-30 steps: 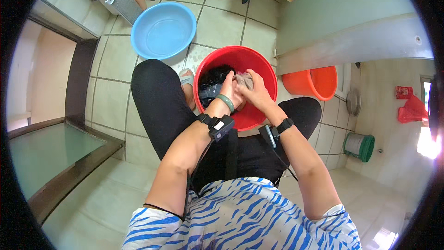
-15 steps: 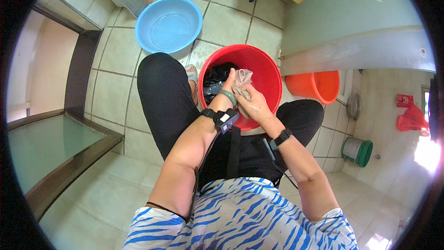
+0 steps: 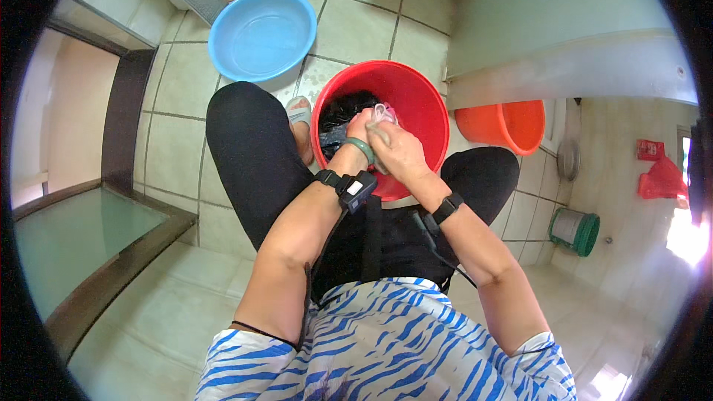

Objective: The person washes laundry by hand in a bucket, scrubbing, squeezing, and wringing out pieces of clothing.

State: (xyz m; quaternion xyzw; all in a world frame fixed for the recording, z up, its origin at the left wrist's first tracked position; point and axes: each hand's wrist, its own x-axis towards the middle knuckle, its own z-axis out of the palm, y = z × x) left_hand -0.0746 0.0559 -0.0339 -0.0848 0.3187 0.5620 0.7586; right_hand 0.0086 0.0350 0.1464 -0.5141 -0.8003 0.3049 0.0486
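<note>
Between my knees stands a large red bucket (image 3: 429, 108). My left hand (image 3: 359, 128), with a green bangle at its wrist, is closed on a pale beige cloth (image 3: 382, 113) over the bucket. Pressed close beside it, my right hand (image 3: 401, 154) grips the same cloth, its fingers wrapped round it. A bunched end of the cloth sticks up between the two hands, while the rest is hidden by them. Dark, shiny wet-looking fabric (image 3: 343, 113) lies inside the bucket, at its left side.
A light blue basin (image 3: 308, 30) sits on the tiled floor ahead to the left. To the right an orange bucket (image 3: 483, 128) lies tilted near a glass panel (image 3: 564, 67). Farther right are a green bucket (image 3: 587, 234) and a red plastic bag (image 3: 661, 178).
My hands have drawn closer together around the cloth, and less of it shows. My left fingers, stretched out before, are now curled. The whole view has shifted slightly.
</note>
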